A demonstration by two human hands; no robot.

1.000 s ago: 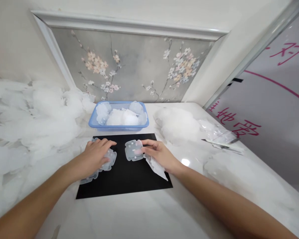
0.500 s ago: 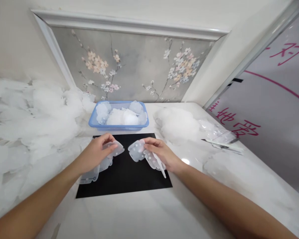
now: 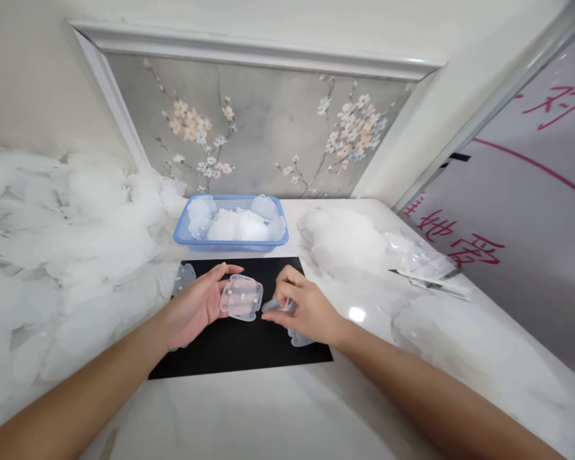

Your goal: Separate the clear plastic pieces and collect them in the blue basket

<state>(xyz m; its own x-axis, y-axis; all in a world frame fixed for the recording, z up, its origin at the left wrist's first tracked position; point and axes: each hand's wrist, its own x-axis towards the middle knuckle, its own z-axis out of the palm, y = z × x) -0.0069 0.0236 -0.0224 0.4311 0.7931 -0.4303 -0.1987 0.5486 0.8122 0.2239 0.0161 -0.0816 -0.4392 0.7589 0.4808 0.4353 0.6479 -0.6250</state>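
My left hand (image 3: 199, 303) is turned palm up over the black mat (image 3: 239, 354), and its fingers hold a translucent plastic piece (image 3: 242, 298) with notched edges and small white dots. Just right of it, my right hand (image 3: 311, 306) pinches a greyish translucent plastic piece (image 3: 273, 306) seen nearly edge-on; the fingers cover much of it. Below that hand another clear piece (image 3: 301, 338) shows, partly hidden. One more clear piece (image 3: 184, 276) lies at the mat's far left corner, beside my left wrist.
Behind the mat stands a blue basket (image 3: 230, 244) with white and clear pieces inside. A large heap of translucent pieces (image 3: 76, 230) covers the left side. At right lie a white pile (image 3: 347, 243), a clear bag (image 3: 416, 249) and a thin pointed tool (image 3: 426, 283).
My left hand has turned palm up and moved right with its piece. The right hand has curled into a pinch; the thin white stick seen by it before is out of sight.
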